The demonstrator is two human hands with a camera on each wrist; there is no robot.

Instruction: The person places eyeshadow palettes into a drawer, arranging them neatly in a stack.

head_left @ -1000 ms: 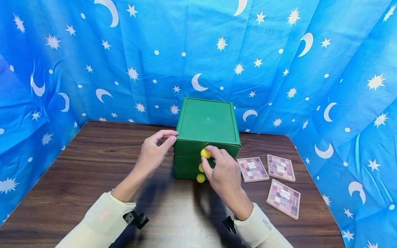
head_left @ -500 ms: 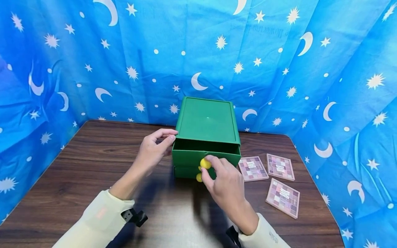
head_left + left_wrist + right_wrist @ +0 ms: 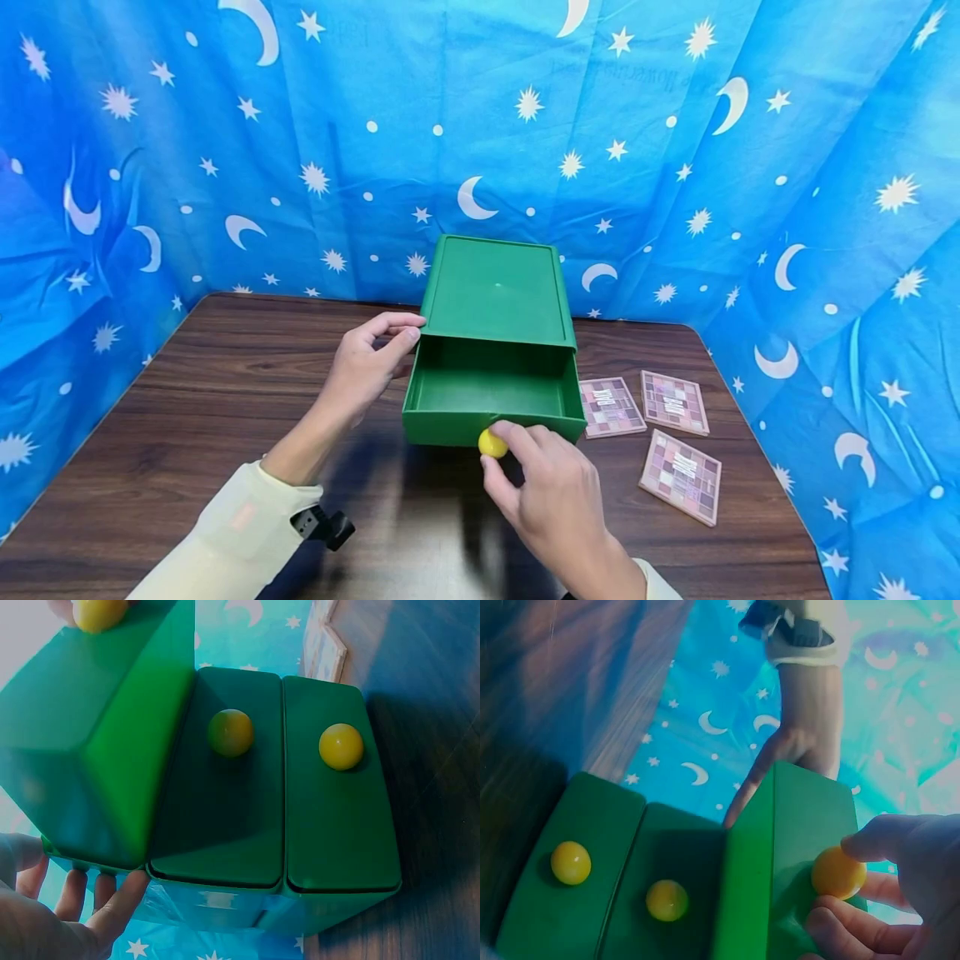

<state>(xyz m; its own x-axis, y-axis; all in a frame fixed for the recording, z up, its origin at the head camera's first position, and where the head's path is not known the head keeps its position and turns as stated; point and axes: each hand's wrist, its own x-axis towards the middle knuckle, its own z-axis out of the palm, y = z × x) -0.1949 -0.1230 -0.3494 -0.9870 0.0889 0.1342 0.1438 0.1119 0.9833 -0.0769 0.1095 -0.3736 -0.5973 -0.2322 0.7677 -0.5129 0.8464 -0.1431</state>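
A green drawer box (image 3: 498, 287) stands on the table, its top drawer (image 3: 491, 379) pulled far out and bare inside. My right hand (image 3: 551, 492) pinches the yellow round knob (image 3: 492, 442) on that drawer's front between thumb and fingers. At the box's left front edge, my left hand (image 3: 367, 358) rests its fingertips and thumb against the casing. In the left wrist view, those fingers touch the side near the top drawer. Two lower drawers, with a middle knob (image 3: 231, 733) and a bottom knob (image 3: 341, 747), are closed; the head view hides them.
Three pinkish square palettes, a near one (image 3: 681, 477), a far one (image 3: 674, 402) and one beside the box (image 3: 611, 407), lie on the dark wooden table (image 3: 247, 400). A blue cloth (image 3: 337, 125) with stars and moons surrounds the table.
The top drawer has gone from closed to widely pulled out. My right hand has moved toward me with its knob. My left hand has stayed at the box's edge.
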